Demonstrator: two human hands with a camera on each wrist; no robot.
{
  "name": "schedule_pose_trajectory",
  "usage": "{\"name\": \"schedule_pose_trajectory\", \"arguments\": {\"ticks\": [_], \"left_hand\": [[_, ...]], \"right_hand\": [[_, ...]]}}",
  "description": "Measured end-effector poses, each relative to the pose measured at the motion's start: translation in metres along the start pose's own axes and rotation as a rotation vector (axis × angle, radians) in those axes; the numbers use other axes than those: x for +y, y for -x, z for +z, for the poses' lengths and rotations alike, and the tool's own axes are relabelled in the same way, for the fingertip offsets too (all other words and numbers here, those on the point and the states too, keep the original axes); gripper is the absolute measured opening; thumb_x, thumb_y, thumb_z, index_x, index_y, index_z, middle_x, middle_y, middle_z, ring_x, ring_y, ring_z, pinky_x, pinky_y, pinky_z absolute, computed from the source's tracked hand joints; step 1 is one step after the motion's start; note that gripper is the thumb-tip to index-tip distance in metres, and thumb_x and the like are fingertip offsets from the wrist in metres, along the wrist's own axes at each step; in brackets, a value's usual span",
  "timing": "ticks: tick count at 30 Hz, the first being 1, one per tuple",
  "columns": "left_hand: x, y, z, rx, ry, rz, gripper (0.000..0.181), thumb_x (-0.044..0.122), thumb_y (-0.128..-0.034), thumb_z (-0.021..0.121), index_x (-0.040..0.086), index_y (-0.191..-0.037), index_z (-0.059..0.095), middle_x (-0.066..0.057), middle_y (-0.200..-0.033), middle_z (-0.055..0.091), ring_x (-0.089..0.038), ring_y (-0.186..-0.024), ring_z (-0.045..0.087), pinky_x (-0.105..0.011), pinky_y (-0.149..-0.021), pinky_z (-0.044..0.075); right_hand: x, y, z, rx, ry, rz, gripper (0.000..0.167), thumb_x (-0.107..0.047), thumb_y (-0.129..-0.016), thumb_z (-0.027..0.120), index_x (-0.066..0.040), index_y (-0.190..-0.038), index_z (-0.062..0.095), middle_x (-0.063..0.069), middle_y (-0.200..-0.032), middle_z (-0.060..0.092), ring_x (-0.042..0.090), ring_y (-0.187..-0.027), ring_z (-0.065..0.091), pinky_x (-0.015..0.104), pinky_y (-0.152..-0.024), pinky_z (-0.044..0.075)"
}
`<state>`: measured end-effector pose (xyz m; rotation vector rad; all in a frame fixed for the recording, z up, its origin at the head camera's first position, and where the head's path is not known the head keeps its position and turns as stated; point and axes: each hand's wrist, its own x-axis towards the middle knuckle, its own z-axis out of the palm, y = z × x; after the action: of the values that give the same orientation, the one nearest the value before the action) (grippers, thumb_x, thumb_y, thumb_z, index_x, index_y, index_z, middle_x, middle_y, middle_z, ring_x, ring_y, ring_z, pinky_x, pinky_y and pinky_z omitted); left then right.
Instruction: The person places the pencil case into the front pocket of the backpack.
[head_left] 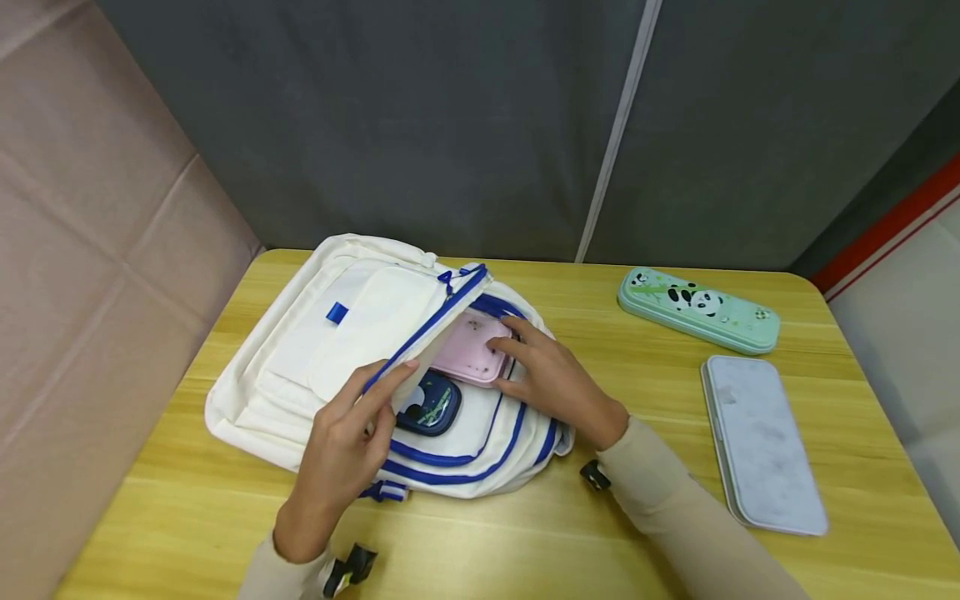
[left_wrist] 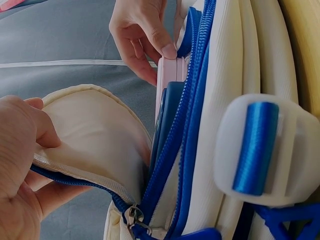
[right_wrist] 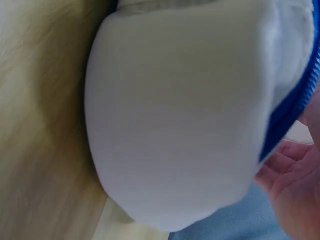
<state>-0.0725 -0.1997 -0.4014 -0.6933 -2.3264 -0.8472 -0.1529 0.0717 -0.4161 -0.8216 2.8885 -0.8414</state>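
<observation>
A white backpack with blue zippers lies on the table, its front pocket unzipped. My left hand grips the edge of the pocket's flap between thumb and fingers and holds it lifted away. Inside the pocket sit a pink case and, beside it, a smaller navy case with a picture on its lid. With thumb and fingers my right hand pinches the end of the pink case at the pocket's opening. In the right wrist view the bag's side hides most of that grip.
To the right on the wooden table lie a green pencil case with pandas and a pale grey-blue case. A dark grey curtain hangs behind the table, and a pale padded wall stands at left.
</observation>
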Motion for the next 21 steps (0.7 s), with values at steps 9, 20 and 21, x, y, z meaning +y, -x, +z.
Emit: {"name": "schedule_pose_trajectory", "arguments": {"ticks": [9,20,21], "left_hand": [[-0.002,-0.001,0.001,0.024,0.004,0.024,0.052,-0.015,-0.0876,0.059,0.009,-0.132,0.072,-0.016,-0.116,0.069,-0.017,-0.077,0.058,-0.018,-0.06,0.043],[-0.001,0.0,0.001,0.007,0.008,0.013,0.052,-0.015,-0.0883,0.059,0.009,-0.133,0.072,-0.017,-0.118,0.069,-0.015,-0.076,0.057,-0.016,-0.059,0.043],[-0.001,0.0,0.0,0.01,0.009,0.015,0.052,-0.015,-0.0881,0.059,0.009,-0.133,0.072,-0.017,-0.118,0.069,-0.015,-0.075,0.057,-0.016,-0.059,0.043]], "right_hand": [[-0.002,-0.008,0.009,-0.005,0.006,-0.001,0.048,-0.028,-0.091,0.083,-0.015,-0.136,0.07,0.021,-0.159,0.047,0.041,-0.141,0.054,0.056,-0.111,0.05],[-0.001,-0.017,0.02,0.039,0.015,-0.072,0.042,-0.028,-0.092,0.082,-0.014,-0.13,0.073,0.021,-0.155,0.051,0.04,-0.142,0.052,0.054,-0.111,0.051],[-0.001,-0.017,0.021,0.044,0.018,-0.08,0.041,-0.028,-0.092,0.082,-0.013,-0.129,0.073,0.021,-0.155,0.051,0.039,-0.142,0.053,0.054,-0.11,0.052]]}}
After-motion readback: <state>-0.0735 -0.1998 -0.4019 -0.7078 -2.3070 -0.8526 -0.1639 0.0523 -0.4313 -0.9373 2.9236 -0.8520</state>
